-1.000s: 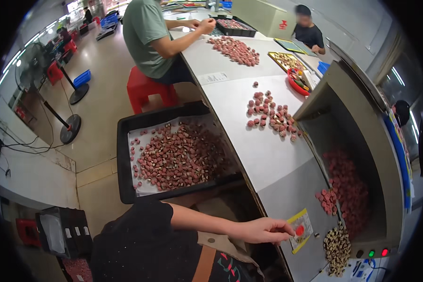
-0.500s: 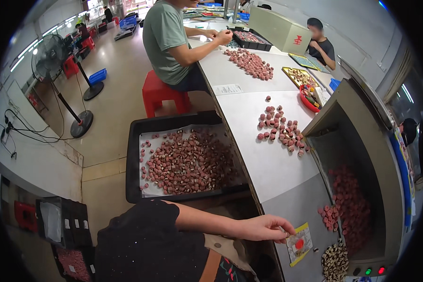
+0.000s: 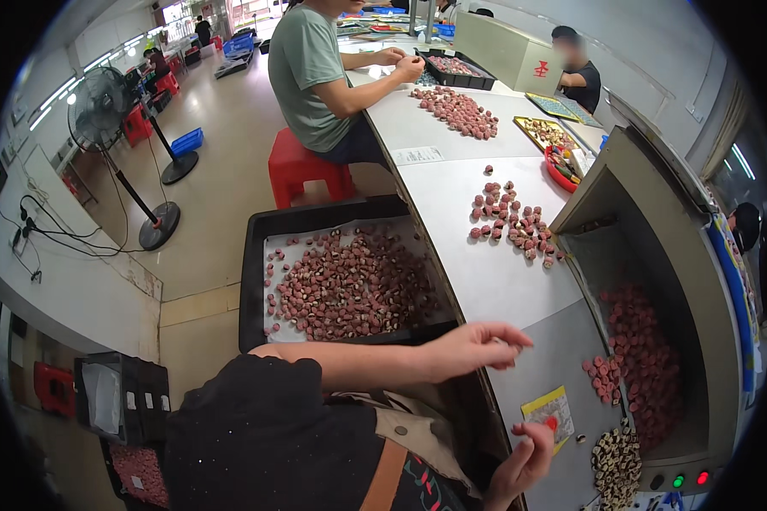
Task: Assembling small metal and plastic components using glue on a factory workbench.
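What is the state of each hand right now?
Left hand: partly curled; whether it holds anything cannot be told.
Right hand: curled near the yellow-edged packet; any hold cannot be told.

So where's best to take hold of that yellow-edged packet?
Probably pinch the packet by its far yellow edge, coming from the far side, where the left hand hovers. It looks thin and lies flat on the grey tabletop; that edge is uncovered, while the right hand overlaps the near part in view.

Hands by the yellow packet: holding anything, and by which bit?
Can't tell: the left hand and right hand are curled, so something small could be hidden.
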Demonstrator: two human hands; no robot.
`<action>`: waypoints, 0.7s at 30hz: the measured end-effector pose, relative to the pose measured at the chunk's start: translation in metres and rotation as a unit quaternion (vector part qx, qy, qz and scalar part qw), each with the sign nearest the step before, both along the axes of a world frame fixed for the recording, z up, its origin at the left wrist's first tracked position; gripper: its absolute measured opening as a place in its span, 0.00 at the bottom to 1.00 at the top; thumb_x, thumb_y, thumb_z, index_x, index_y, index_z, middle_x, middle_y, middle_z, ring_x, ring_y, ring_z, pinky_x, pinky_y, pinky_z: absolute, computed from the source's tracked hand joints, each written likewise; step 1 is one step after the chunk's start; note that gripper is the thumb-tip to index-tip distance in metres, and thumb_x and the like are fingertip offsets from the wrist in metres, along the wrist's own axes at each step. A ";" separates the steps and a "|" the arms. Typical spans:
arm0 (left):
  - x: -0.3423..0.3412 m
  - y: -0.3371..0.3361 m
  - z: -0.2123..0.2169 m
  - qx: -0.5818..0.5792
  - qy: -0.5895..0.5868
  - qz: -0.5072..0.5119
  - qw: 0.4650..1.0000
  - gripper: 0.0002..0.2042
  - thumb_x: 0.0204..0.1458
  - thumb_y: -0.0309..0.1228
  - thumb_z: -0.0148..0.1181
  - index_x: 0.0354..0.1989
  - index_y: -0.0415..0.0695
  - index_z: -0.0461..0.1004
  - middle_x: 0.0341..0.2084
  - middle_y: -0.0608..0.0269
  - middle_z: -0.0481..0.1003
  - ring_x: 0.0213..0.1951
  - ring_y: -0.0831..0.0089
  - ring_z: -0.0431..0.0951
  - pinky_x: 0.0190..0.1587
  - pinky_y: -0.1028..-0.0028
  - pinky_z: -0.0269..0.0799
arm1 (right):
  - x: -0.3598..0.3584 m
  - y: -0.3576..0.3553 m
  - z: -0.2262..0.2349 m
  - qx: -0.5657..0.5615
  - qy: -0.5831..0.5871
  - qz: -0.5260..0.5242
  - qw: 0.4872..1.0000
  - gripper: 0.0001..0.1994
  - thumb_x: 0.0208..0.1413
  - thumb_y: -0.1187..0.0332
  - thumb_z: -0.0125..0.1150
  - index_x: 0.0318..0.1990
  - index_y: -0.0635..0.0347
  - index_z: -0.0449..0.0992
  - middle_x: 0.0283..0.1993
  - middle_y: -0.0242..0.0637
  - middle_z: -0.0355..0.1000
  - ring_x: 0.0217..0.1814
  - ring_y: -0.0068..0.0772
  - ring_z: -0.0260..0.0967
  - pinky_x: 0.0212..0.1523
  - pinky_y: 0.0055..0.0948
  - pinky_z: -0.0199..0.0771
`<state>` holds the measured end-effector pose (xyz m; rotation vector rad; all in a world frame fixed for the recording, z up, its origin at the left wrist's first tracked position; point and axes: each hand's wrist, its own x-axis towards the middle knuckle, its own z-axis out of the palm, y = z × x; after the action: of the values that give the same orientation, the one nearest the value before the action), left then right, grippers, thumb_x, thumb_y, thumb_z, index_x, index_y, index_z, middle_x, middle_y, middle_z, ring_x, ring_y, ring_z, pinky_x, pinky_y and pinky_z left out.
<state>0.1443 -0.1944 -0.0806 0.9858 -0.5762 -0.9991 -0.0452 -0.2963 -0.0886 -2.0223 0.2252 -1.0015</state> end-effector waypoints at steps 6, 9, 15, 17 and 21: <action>0.064 0.010 0.005 -0.071 0.087 0.181 0.977 0.14 0.53 0.24 0.52 0.48 0.36 0.68 0.39 0.61 0.72 0.43 0.72 0.74 0.50 0.74 0.71 | 0.032 -0.005 -0.008 0.164 -0.014 0.040 0.986 0.08 0.62 0.71 0.45 0.38 0.65 0.70 0.32 0.35 0.68 0.35 0.24 0.65 0.39 0.22 0.66; 0.114 0.020 0.017 -0.092 0.099 0.249 0.959 0.15 0.52 0.21 0.47 0.50 0.32 0.63 0.39 0.54 0.71 0.43 0.68 0.75 0.51 0.73 0.71 | 0.034 -0.007 -0.016 0.182 0.007 0.047 0.982 0.07 0.62 0.71 0.48 0.40 0.65 0.71 0.34 0.34 0.68 0.35 0.22 0.66 0.40 0.21 0.67; 0.172 0.027 0.025 -0.075 0.055 0.347 0.933 0.14 0.54 0.23 0.45 0.50 0.34 0.60 0.40 0.53 0.69 0.46 0.68 0.74 0.53 0.74 0.71 | 0.036 -0.005 -0.015 0.192 0.045 0.054 0.979 0.07 0.61 0.71 0.50 0.41 0.64 0.71 0.37 0.32 0.68 0.36 0.20 0.66 0.40 0.20 0.68; 0.193 0.027 0.020 -0.081 0.059 0.351 0.931 0.14 0.54 0.23 0.45 0.49 0.34 0.61 0.40 0.53 0.69 0.45 0.68 0.74 0.52 0.74 0.71 | 0.033 -0.004 -0.016 0.190 0.044 0.048 0.980 0.07 0.61 0.71 0.50 0.41 0.64 0.71 0.37 0.32 0.68 0.36 0.20 0.66 0.41 0.20 0.68; 0.229 0.030 0.016 -0.082 0.095 0.395 0.910 0.12 0.54 0.23 0.47 0.47 0.36 0.61 0.40 0.52 0.70 0.45 0.68 0.74 0.49 0.77 0.74 | 0.033 -0.002 -0.016 0.193 0.046 0.042 0.979 0.06 0.61 0.71 0.51 0.41 0.64 0.71 0.37 0.32 0.68 0.37 0.20 0.66 0.41 0.19 0.68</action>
<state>0.3736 -0.1645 -0.0648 0.8430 -0.0596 -0.3031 -0.0124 -0.2984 -0.1044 -1.7088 0.3514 -0.7466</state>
